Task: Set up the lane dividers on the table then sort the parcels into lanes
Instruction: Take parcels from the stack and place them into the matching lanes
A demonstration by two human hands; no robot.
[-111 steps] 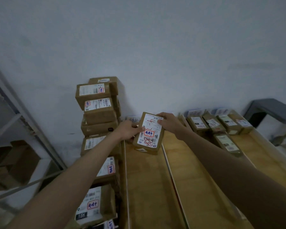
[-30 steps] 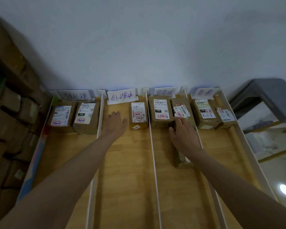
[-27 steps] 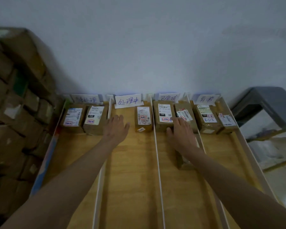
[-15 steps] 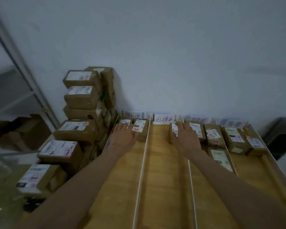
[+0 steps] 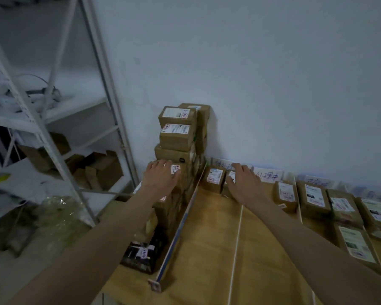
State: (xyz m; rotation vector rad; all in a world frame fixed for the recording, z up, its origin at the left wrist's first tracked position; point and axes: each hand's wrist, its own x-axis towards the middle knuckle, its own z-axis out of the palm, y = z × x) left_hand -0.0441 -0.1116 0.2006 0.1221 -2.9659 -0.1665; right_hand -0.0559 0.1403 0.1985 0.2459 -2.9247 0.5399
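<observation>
- Head view: we see our left hand (image 5: pixel 162 176) spread flat, fingers straight, over the top of a parcel (image 5: pixel 176 170) in the stack of unsorted parcels (image 5: pixel 177 137) that stands against the wall just left of the table. It grips nothing yet; we judge the flat palm is there to claim the next box for sorting.
- Our right hand (image 5: pixel 243 184) reaches out over the leftmost lane with fingers loosely extended, near two small parcels (image 5: pixel 215 178) parked at the lane's far end; it grasps nothing, and whether it touches the second box we cannot tell.
- The lane dividers (image 5: pixel 235 247) are already laid as thin white strips running from the near edge toward the wall, so parcels can be slid along each lane on the wooden table (image 5: pixel 207 249).
- Handwritten lane labels (image 5: pixel 266 175) lean against the wall at each lane's head, naming where each box belongs.
- More sorted parcels (image 5: pixel 312 198) sit label-up in the lanes to the right, pushed toward the wall, presumably to leave room nearer us.
- A metal shelf (image 5: pixel 53 137) stands at the left.
</observation>
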